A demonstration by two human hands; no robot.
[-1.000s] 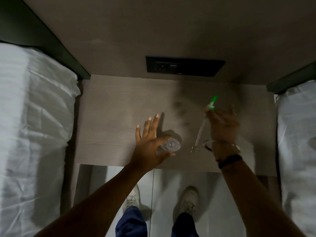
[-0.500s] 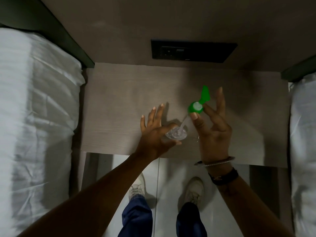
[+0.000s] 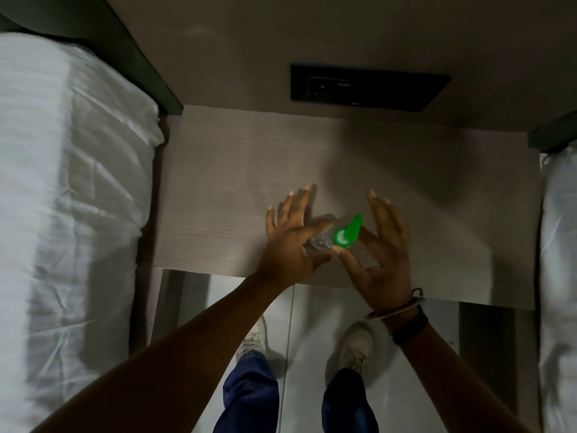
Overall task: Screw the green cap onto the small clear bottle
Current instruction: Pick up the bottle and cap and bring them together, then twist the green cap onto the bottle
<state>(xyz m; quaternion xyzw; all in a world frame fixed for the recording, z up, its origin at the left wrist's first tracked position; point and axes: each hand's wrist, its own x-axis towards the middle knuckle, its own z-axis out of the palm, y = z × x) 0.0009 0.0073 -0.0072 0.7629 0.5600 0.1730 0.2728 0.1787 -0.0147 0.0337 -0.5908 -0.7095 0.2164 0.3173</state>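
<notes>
The small clear bottle (image 3: 320,244) stands on the wooden bedside table (image 3: 231,195), near its front edge. My left hand (image 3: 290,245) grips it between thumb and forefinger, the other fingers spread flat. The green cap (image 3: 346,234), with a pointed green spout and a white centre, sits right over the bottle's mouth. My right hand (image 3: 379,254) pinches the cap between thumb and forefinger, the remaining fingers stretched upward. The cap's tube is hidden, and I cannot tell whether the cap touches the bottle's neck.
White beds flank the table on the left (image 3: 68,214) and right (image 3: 559,245). A black socket panel (image 3: 365,85) is set in the wall behind the table. My shoes (image 3: 356,345) stand on the pale floor below the table's front edge.
My right hand has brought the green cap down and left, from above the table to over the bottle's mouth. My left hand has kept its hold on the bottle.
</notes>
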